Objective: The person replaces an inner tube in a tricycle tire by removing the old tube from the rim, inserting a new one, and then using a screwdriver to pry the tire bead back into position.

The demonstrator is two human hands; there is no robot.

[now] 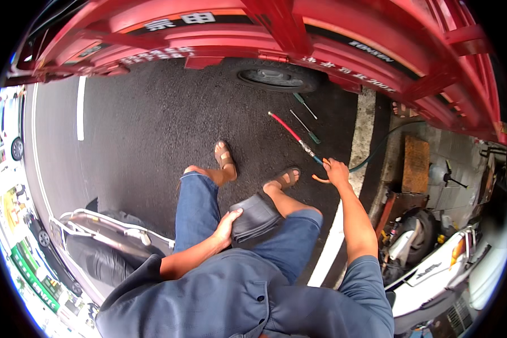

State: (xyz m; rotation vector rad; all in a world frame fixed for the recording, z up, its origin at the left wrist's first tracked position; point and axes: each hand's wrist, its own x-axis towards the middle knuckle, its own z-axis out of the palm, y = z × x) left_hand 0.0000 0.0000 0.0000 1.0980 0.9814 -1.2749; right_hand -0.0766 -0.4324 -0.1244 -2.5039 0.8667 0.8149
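Observation:
My left hand (pixel 226 225) grips a folded black rubber inner tube (pixel 257 218) over my lap, its thumb on top. Out to the right, my right hand (pixel 336 172) is closed round an air hose (pixel 287 128) with a red end section and a metal coupling. A curved orange piece (pixel 321 180) sticks out beside that hand, and I cannot make out what it belongs to. Beyond the hose, two screwdrivers (pixel 314 137) with green handles lie on the asphalt, close to a wheel (pixel 276 77) under the red vehicle.
A red cargo vehicle (pixel 343 45) spans the far side. Its teal hose (pixel 372 160) trails right past a white road line (pixel 328 248). On the right are a rusty board (pixel 416 163) and a white scooter (pixel 428 284). Another parked scooter (pixel 98 256) is at the left.

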